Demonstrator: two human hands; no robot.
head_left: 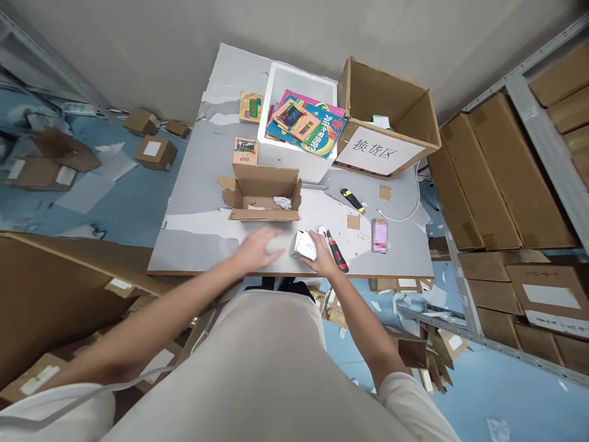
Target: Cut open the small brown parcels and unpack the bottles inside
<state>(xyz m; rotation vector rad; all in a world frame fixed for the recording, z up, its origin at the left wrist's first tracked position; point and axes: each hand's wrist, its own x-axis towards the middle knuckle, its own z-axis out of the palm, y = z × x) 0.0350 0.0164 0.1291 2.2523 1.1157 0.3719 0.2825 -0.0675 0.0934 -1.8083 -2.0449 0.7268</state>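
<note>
Two bare hands meet at the near edge of a worktop [188, 190]. The right hand [322, 253] has its grip clamped on a white box [304, 245] from the right, likely leaving the left side free for the other hand. The left hand [255, 248], blurred, has fingers apart, apparently holding nothing. Just beyond, a carton [264, 215] stands with flaps spread, probably for easy reach inside; it contains crumpled paper [282, 202]. A red cutter [339, 253] lies close beside the right hand, a possible snag. Farther off, a foam bin [280, 158] of books [308, 126] blocks the far side.
</note>
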